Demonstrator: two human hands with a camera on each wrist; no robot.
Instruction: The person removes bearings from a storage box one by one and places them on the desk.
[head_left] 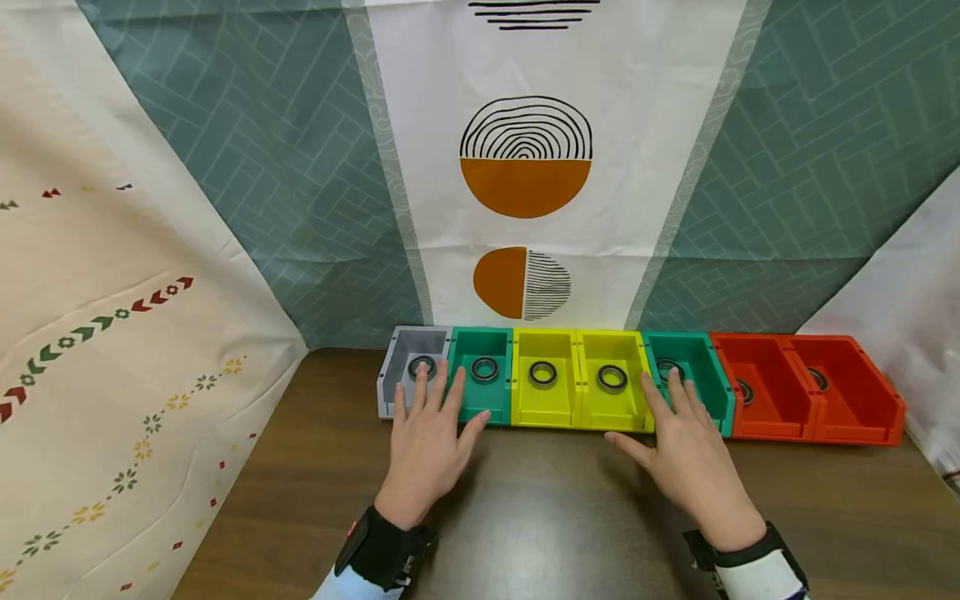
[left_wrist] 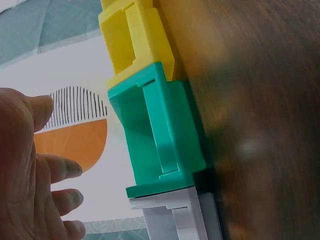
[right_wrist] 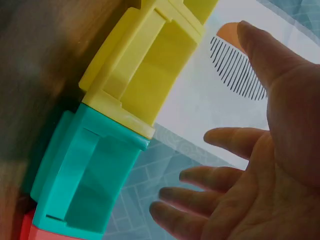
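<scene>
A row of plastic bins stands along the back of the table, each with a dark ring-shaped bearing inside. My left hand [head_left: 427, 450], fingers spread and holding nothing, hovers before the grey bin [head_left: 386, 392] and the left green bin [head_left: 480, 337]. Its fingertips partly cover the grey bin's bearing [head_left: 422, 363]. My right hand [head_left: 686, 454] is likewise spread and bare, in front of the right green bin [head_left: 697, 354]; a fingertip overlaps that bin's bearing [head_left: 666, 365]. Between the hands are two yellow bins with bearings [head_left: 542, 374]. Both wrist views show fingers apart above the bins.
Two red bins [head_left: 855, 417] end the row at the right, their bearings [head_left: 818, 379] partly hidden by bin walls. Behind the row hangs a patterned cloth [head_left: 600, 283], with a cream cloth [head_left: 150, 358] at the left. The brown wooden table [head_left: 540, 533] extends in front.
</scene>
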